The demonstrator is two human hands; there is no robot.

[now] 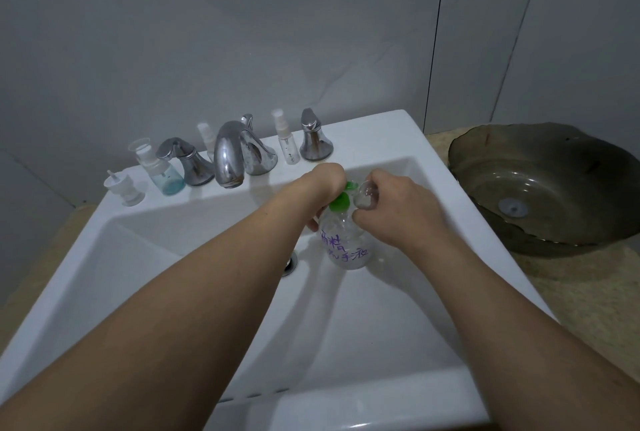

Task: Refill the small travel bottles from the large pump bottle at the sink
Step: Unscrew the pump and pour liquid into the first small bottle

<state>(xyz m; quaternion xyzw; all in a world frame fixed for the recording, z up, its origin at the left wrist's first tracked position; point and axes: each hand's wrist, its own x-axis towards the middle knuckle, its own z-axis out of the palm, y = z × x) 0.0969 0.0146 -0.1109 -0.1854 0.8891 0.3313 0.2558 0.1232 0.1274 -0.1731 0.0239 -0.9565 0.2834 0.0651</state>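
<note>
The large pump bottle (348, 243) stands upright in the sink (180, 295), green pump head (341, 200) on top. The left hand (325, 184) curls over the pump. The right hand (391, 202) pinches a small clear travel bottle (365, 195), tilted toward the pump nozzle.

A bathroom is indicated by the white rectangular ceramic sink (381, 139), behind which a curved chrome faucet (228, 156) with two chrome handles is mounted. Pale grey wall tiles (242, 32) are seen behind the sink, and a dark glass basin bowl (485, 167) is set just to its right.
</note>
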